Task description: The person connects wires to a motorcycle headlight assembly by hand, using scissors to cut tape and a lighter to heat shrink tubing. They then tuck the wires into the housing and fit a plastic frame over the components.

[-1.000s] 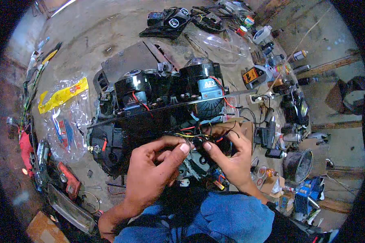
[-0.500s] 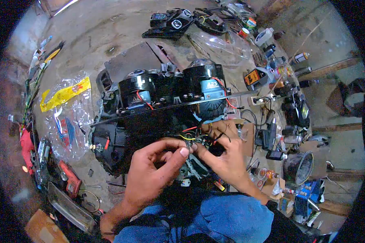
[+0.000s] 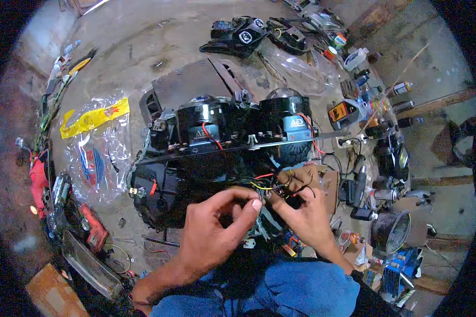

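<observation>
A black headlight housing [image 3: 158, 198] lies in front of my knees. Two round projector lamps marked AES, a left projector lamp [image 3: 203, 119] and a right projector lamp [image 3: 288, 127], stand along its far side. My left hand [image 3: 217, 227] is closed, thumb and index finger pinching thin wires over the near side of the housing. Close beside it, my right hand [image 3: 307, 208] pinches the same bundle of wires, with dark leads passing between its fingers. A yellow wire [image 3: 262, 186] and a red wire [image 3: 264, 176] run just beyond my fingertips. The exact joint between the fingers is hidden.
A long flat metal strip [image 3: 322, 136] crosses the housing. Left lie a plastic bag [image 3: 103, 164] and a red power tool [image 3: 93, 227]. To the right are a glue gun [image 3: 357, 187], a metal pot [image 3: 391, 232] and several bottles. More lamp parts [image 3: 235, 37] lie at the back.
The whole view has shifted, so the housing and my hands appear farther right and slightly lower. Both hands keep their pinch on the wires, with little visible change in the fingers.
</observation>
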The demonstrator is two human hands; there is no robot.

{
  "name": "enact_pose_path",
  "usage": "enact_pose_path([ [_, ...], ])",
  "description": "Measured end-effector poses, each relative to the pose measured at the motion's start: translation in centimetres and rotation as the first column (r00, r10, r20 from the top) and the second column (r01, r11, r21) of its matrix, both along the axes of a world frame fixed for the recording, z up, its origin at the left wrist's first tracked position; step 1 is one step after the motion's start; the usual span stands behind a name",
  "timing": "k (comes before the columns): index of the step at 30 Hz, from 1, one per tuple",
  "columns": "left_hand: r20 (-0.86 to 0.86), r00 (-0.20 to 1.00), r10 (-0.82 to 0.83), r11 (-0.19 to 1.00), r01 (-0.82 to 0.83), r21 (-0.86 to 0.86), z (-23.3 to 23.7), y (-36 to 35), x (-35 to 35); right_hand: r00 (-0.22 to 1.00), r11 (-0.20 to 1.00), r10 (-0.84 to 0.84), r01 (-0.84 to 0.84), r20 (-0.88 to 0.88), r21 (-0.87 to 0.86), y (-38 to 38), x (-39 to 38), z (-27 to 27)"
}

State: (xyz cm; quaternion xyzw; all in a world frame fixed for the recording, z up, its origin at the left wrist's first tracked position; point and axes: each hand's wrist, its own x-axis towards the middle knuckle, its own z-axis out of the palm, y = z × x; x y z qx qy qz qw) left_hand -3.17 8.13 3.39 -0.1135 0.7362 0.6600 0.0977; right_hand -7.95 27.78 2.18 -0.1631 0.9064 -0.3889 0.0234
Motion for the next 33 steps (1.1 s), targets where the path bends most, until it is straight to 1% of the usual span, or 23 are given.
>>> enact_pose_path([
  [1, -0.011, 1.0, -0.004, 1.0, 0.004, -0.012, -0.1, 0.0, 0.0, 0.999, 1.0, 0.018, -0.017, -0.039, 0.023, 0.0, -0.1, 0.0],
  [4, 0.033, 0.999, 0.011, 1.0, -0.012, 0.019, 0.2, 0.1, 0.0, 0.999, 0.999, 0.035, -0.035, 0.005, 0.033, 0.1, -0.2, 0.1],
  [7, -0.014, 1.0, 0.011, 0.999, -0.01, 0.032, -0.8, 0.3, 0.2, 0.99, 0.997, -0.03, 0.04, 0.134, -0.068, 0.3, -0.1, -0.3],
  [10, -0.021, 1.0, -0.002, 1.0, 0.003, 0.03, -0.8, 0.2, 0.2, 0.994, 0.986, -0.064, 0.077, 0.087, -0.147, -0.1, -0.1, -0.5],
  [13, -0.033, 0.999, -0.021, 1.0, 0.021, 0.004, -0.8, 0.1, 0.3, 0.99, 0.975, -0.122, 0.132, 0.067, -0.178, -0.5, 0.0, -0.5],
  [16, -0.033, 0.999, -0.028, 1.0, 0.028, 0.003, -0.5, 0.1, 0.2, 0.993, 0.987, -0.115, 0.11, -0.033, -0.12, -0.3, -0.1, -0.6],
  [19, -0.055, 0.998, -0.031, 0.999, 0.031, -0.015, -0.4, 0.0, 0.2, 0.994, 0.99, -0.105, 0.104, 0.0, -0.095, -0.3, -0.1, -0.4],
  [22, -0.101, 0.995, -0.02, 0.999, 0.017, -0.032, -0.7, 0.1, 0.2, 0.996, 0.996, -0.065, 0.061, -0.059, -0.059, -0.1, -0.3, -0.4],
  [25, -0.103, 0.995, -0.015, 0.999, 0.011, -0.039, -0.8, 0.2, 0.3, 0.993, 0.985, -0.111, 0.107, -0.029, -0.133, -0.1, 0.0, -0.8],
  [28, -0.111, 0.994, -0.008, 0.999, 0.003, -0.051, -0.8, 0.3, 0.3, 0.99, 0.992, -0.071, 0.058, -0.122, -0.11, -0.2, -0.2, -0.6],
  [31, -0.102, 0.995, 0.0, 0.999, -0.006, -0.053, -0.5, 0.4, 0.3, 0.986, 0.99, -0.056, 0.034, -0.155, -0.137, 0.1, -0.2, -0.9],
  [33, -0.105, 0.994, 0.0, 0.999, -0.005, -0.051, -0.5, 0.4, 0.3, 0.979, 0.974, -0.102, 0.062, -0.179, -0.218, 0.1, 0.0, -1.2],
])
